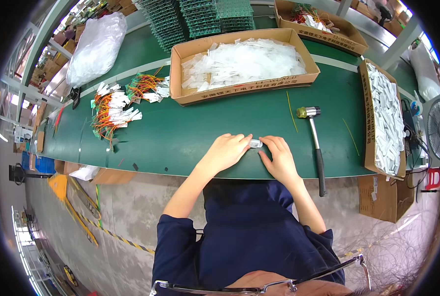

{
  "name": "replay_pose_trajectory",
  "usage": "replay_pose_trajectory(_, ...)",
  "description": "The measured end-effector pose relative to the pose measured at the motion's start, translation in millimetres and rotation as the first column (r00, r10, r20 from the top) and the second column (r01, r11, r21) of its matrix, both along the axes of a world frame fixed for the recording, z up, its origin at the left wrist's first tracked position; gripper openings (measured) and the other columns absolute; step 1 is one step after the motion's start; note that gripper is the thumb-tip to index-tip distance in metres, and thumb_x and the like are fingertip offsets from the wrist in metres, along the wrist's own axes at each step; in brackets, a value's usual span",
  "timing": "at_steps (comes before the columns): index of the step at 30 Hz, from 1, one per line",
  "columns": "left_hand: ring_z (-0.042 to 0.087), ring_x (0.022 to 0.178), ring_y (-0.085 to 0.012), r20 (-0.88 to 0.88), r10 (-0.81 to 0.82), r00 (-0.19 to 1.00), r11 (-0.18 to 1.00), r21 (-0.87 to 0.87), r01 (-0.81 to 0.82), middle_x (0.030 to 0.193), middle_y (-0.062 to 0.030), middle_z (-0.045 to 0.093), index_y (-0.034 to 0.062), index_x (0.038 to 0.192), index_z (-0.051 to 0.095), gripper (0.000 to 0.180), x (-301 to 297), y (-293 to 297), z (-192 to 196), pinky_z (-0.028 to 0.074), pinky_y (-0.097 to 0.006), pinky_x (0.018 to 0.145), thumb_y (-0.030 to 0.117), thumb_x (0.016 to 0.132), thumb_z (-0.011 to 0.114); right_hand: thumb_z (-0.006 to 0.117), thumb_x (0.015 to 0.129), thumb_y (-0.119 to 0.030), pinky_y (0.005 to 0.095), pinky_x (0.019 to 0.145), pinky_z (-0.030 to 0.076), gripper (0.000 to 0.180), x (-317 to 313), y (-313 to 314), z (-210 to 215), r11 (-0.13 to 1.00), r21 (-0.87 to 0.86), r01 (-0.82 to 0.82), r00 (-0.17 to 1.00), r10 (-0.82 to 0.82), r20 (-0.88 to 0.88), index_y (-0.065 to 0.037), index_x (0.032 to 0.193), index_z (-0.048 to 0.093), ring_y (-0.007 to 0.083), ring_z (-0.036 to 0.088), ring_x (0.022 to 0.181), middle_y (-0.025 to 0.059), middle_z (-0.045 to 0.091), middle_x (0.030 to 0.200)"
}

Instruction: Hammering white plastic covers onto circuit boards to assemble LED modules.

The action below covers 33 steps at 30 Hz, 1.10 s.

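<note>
Eyeglasses (292, 284) sit closest; beyond, the left hand (228, 150), fingers nearly together, grips a small whitish piece (255, 143) over the green worktop (175, 133); the right hand (280, 159), thumb and forefinger parted, touches its right end.

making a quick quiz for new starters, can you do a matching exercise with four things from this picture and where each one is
Things:
1. hammer
2. small pale piece
3. fan
4. large plastic bag

Places:
A. at the far right, beyond the box of white parts
B. toward the far left end of the green table
C. right of the right hand, its handle sticking out past the table's near edge
D. between the fingertips of the left hand and the right hand

Pairs: 1-C, 2-D, 3-A, 4-B
</note>
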<state>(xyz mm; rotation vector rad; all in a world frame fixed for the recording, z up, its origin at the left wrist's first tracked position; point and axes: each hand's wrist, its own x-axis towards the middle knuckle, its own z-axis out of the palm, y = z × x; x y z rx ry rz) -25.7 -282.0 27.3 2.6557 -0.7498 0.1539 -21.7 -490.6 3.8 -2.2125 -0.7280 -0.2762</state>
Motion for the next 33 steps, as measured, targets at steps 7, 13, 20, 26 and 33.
replay_pose_trajectory(7, 0.062, 0.070, -0.0274, 0.032, -0.009, 0.999, 0.995, 0.103, 0.006, 0.082, -0.0083, 0.065, 0.0045, 0.119, 0.066, 0.033, 7, -5, 2, 0.051, -0.038, 0.072, 0.025, 0.094, 0.061, 0.069, 0.082, -0.007, 0.0389, 0.085, 0.047, 0.030, 1, 1, -5, 1.000, -0.014, 0.010, 0.996, -0.008, 0.085, -0.006, 0.112, 0.065, 0.0265, 0.059, 0.102, 0.0074, 0.063, 0.109)
replay_pose_trajectory(13, 0.065, 0.073, -0.0237, 0.005, -0.003, 1.000, 0.996, 0.084, 0.002, 0.083, -0.0068, 0.068, 0.0037, 0.117, 0.067, 0.031, 7, -3, -5, 0.051, -0.036, 0.073, 0.024, 0.094, 0.060, 0.071, 0.081, -0.005, 0.0389, 0.086, 0.047, 0.029, 2, 3, -6, 1.000, 0.007, 0.028, 0.997, -0.029, 0.073, -0.006, 0.110, 0.066, 0.0272, 0.061, 0.100, 0.0064, 0.065, 0.105)
replay_pose_trajectory(20, 0.065, 0.070, -0.0197, 0.043, 0.071, 0.997, 0.954, 0.290, -0.080, 0.078, -0.0054, 0.067, 0.0071, 0.115, 0.069, 0.034, -2, -12, -3, 0.048, -0.033, 0.069, 0.030, 0.090, 0.064, 0.069, 0.081, -0.007, 0.0373, 0.081, 0.048, 0.023, 0, 1, -10, 0.998, -0.064, 0.015, 0.984, -0.004, 0.177, -0.010, 0.103, 0.070, 0.0245, 0.060, 0.097, 0.0047, 0.063, 0.105)
replay_pose_trajectory(26, 0.063, 0.073, -0.0182, 0.203, 0.131, 0.970, 0.958, 0.227, -0.177, 0.083, -0.0023, 0.062, 0.0112, 0.111, 0.069, 0.030, -11, -3, -1, 0.046, -0.032, 0.068, 0.030, 0.088, 0.068, 0.069, 0.079, -0.006, 0.0376, 0.082, 0.049, 0.024, 0, 2, -12, 0.994, -0.103, 0.020, 0.974, 0.004, 0.225, -0.009, 0.103, 0.071, 0.0245, 0.060, 0.098, 0.0050, 0.063, 0.107)
replay_pose_trajectory(33, 0.061, 0.077, -0.0207, 0.228, 0.145, 0.963, 0.988, -0.083, -0.129, 0.089, -0.0029, 0.060, 0.0078, 0.098, 0.067, 0.018, -33, 14, -10, 0.048, -0.034, 0.065, 0.007, 0.081, 0.071, 0.069, 0.080, -0.008, 0.0375, 0.080, 0.049, 0.022, 0, 4, -9, 0.986, -0.165, 0.019, 0.953, 0.031, 0.300, -0.004, 0.102, 0.068, 0.0241, 0.060, 0.097, 0.0053, 0.063, 0.109)
